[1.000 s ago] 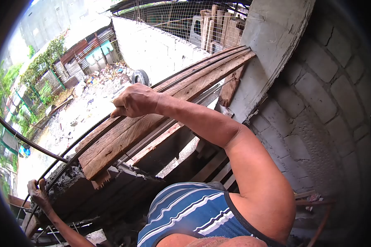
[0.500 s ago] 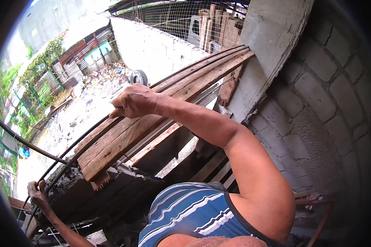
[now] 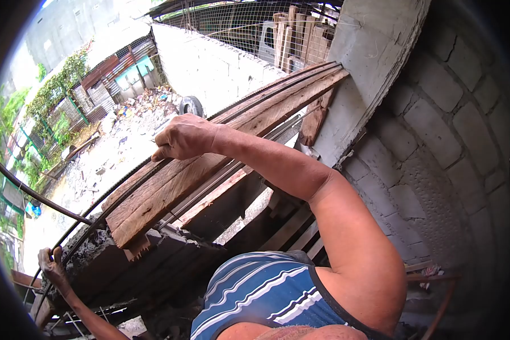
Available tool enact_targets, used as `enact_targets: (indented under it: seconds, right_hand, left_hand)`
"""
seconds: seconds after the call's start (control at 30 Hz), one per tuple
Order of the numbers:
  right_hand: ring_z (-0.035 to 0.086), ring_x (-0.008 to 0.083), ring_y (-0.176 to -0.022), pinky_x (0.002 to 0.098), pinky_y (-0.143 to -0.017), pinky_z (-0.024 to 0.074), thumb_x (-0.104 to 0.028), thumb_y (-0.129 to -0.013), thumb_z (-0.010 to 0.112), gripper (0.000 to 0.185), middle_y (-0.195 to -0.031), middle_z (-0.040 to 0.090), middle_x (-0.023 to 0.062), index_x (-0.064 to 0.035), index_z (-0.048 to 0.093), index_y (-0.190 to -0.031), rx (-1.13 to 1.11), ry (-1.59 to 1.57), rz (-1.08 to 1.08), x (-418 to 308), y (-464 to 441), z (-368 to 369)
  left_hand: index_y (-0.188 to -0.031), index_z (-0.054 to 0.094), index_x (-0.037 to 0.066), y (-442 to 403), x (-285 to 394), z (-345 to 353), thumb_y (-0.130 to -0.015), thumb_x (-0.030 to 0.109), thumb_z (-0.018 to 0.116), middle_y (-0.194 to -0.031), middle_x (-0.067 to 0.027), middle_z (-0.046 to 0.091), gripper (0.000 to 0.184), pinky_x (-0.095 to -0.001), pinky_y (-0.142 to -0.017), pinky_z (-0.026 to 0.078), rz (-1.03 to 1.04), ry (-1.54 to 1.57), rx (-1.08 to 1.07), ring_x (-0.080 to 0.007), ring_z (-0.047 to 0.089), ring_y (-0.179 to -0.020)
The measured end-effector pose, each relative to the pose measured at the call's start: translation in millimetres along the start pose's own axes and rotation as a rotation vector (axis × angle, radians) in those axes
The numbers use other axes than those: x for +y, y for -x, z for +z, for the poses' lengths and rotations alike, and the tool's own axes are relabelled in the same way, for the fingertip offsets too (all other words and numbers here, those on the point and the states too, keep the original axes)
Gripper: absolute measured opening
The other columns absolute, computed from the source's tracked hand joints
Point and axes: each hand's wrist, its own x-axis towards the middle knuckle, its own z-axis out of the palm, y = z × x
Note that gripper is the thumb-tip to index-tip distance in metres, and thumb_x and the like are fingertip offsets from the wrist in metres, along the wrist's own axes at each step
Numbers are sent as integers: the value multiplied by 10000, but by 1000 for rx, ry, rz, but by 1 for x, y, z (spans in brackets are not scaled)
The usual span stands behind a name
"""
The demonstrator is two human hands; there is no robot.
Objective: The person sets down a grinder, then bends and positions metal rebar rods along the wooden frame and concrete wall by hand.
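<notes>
My right hand (image 3: pixel 185 137) is closed around a long dark steel rebar (image 3: pixel 124 179) above a rough wooden plank (image 3: pixel 153 205). My left hand (image 3: pixel 53 268) is farther down at the lower left, its fingers curled round the same dark bars beside the broken edge of a block wall (image 3: pixel 85 249). A second thin bar runs close alongside. Both bars lie along the plank's upper side and reach toward the concrete column. Part of their length is hidden behind my right hand and forearm.
A concrete column (image 3: pixel 368 62) meets the planks' far end, with a block wall (image 3: pixel 436 130) to its right. A curved dark hose or bar (image 3: pixel 37 197) crosses at left. Beyond are a tyre (image 3: pixel 191 106), rubble (image 3: pixel 141 116) and a white wall (image 3: pixel 221 62).
</notes>
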Motion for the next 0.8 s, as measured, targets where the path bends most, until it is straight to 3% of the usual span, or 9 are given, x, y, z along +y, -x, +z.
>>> enact_targets:
  seconds: [0.8]
  right_hand:
    - [664,412,-725,479,-653,510,-499,-894,676,441,-719,670,198,-75,695,-775,-23,30,2,2,1,1]
  left_hand:
    - [-909,544,9,6,-10,2,-909,305,727,-814,-100,460,348,-381,-649,409,-53,44,-23,-263,480,-738]
